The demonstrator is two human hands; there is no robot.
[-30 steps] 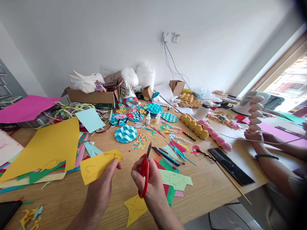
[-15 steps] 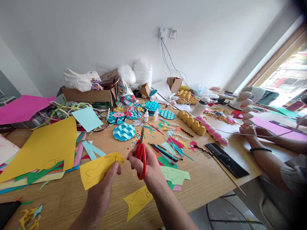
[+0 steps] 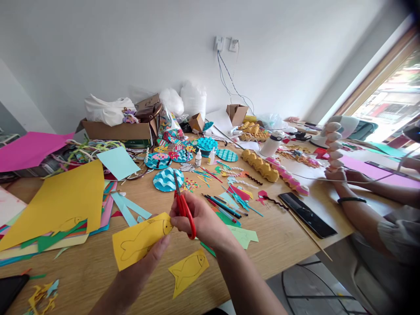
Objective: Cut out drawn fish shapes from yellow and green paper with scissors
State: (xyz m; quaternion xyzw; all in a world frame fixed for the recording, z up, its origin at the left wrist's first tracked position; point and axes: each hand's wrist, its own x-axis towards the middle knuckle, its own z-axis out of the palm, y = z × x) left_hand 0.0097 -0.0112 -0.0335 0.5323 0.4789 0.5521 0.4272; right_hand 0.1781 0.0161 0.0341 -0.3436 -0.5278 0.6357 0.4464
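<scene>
My left hand [image 3: 147, 267] holds a yellow paper piece [image 3: 139, 240] from below, with the thumb near its right end. A fish outline is drawn on it in dark line. In my right hand [image 3: 206, 221] are scissors with red handles [image 3: 186, 214], the blades pointing up and away from the paper. My right fingertips meet the paper's right edge by the fish's head. On the table beneath lies a second yellow piece with a drawn fish [image 3: 189, 271]. Partly behind my right wrist is a pale green paper piece [image 3: 246, 236].
Coloured sheets, a large yellow one [image 3: 65, 197] on top, pile up at the left. Pens [image 3: 226, 205], blue wavy discs [image 3: 168, 179] and glue bottles [image 3: 198, 158] stand ahead. A black phone [image 3: 306, 214] lies right. Another person's hands [image 3: 337, 177] hold a string of pale cups.
The scissors have moved left and tilted leftward. My right fingertips have come to the paper's edge. The left thumb has slid down, showing the fish's head.
</scene>
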